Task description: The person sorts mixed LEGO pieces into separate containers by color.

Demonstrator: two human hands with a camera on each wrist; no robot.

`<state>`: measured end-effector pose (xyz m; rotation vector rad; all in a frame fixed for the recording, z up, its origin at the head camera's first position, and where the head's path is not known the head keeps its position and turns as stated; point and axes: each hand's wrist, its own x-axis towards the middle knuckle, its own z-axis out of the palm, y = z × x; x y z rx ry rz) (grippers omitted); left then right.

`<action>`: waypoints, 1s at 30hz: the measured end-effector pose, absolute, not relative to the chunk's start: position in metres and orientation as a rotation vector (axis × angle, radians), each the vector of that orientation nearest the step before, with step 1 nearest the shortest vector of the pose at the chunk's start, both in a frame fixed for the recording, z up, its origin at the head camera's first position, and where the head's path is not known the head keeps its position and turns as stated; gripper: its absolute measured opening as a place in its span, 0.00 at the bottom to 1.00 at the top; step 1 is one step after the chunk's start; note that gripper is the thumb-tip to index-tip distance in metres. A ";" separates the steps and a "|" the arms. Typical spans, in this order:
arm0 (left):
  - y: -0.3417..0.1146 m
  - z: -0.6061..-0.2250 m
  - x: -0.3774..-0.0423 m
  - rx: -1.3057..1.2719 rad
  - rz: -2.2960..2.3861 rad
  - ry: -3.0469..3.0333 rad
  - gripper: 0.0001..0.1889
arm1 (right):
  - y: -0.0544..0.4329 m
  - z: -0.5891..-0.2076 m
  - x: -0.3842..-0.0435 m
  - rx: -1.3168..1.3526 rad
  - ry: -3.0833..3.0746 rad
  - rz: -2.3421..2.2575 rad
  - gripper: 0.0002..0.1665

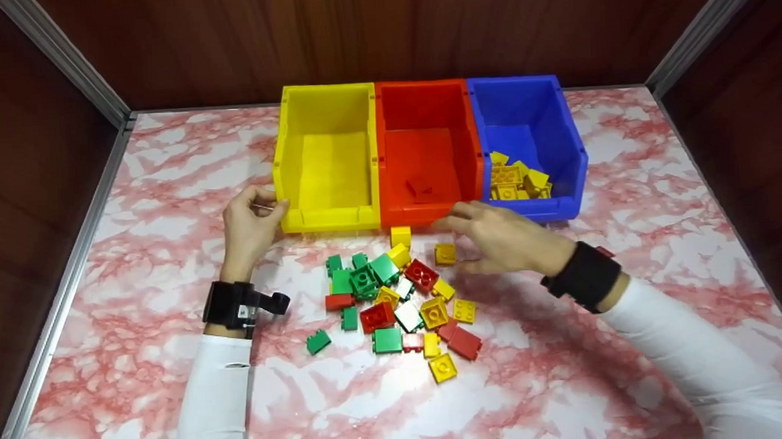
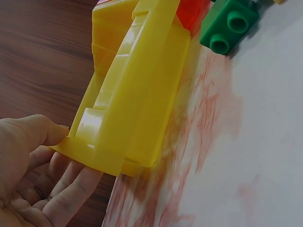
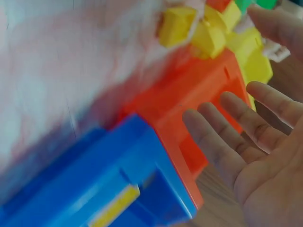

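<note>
My left hand point(image 1: 249, 223) pinches the front left corner of the yellow storage bin point(image 1: 331, 219). In the left wrist view the thumb point(image 2: 45, 131) lies at the rim and the other fingers are on the outer side. My right hand point(image 1: 502, 237) hovers near the front of the red bin point(image 1: 428, 97), holding nothing. Its fingers are extended and spread in the right wrist view. A yellow toy brick point(image 1: 444, 254) lies close to that hand, and another yellow brick point(image 1: 400, 237) stands before the red bin. One red brick point(image 1: 419, 188) is inside the red bin.
Several yellow bricks point(image 1: 508, 175) lie in the blue bin point(image 1: 572, 170) at the right of the row. In front of the bins is a loose pile of green point(image 1: 387, 341), red point(image 1: 464, 344) and yellow bricks point(image 1: 442, 368). Dark wood panels point(image 1: 381, 32) border the marbled table point(image 1: 132, 260).
</note>
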<state>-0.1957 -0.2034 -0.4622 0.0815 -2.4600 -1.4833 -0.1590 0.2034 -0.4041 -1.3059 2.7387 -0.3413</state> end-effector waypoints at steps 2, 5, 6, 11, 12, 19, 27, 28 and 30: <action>-0.203 -0.462 -0.196 0.089 -1.486 -2.458 0.09 | 0.198 -0.412 -0.162 -1.308 2.724 -0.334 0.41; -0.203 -0.462 -0.196 0.091 -1.486 -2.461 0.09 | 0.192 -0.423 -0.166 -1.304 2.708 -0.330 0.36; -0.203 -0.461 -0.196 0.091 -1.487 -2.462 0.09 | 0.190 -0.426 -0.167 -1.303 2.704 -0.328 0.34; -0.203 -0.461 -0.196 0.086 -1.491 -2.462 0.09 | 0.184 -0.440 -0.172 -1.316 2.645 -0.348 0.19; -0.203 -0.461 -0.196 0.086 -1.492 -2.462 0.09 | 0.183 -0.441 -0.172 -1.328 2.631 -0.355 0.16; -0.203 -0.462 -0.197 0.087 -1.491 -2.448 0.08 | 0.179 -0.445 -0.171 -1.351 2.591 -0.357 0.10; -0.203 -0.462 -0.196 0.087 -1.513 -2.433 0.08 | 0.190 -0.421 -0.162 -1.335 2.574 -0.398 0.10; -0.203 -0.462 -0.196 0.087 -1.507 -2.437 0.08 | 0.193 -0.417 -0.162 -1.340 2.574 -0.408 0.09; -0.203 -0.461 -0.195 0.089 -1.501 -2.444 0.09 | 0.200 -0.407 -0.162 -1.336 2.575 -0.420 0.10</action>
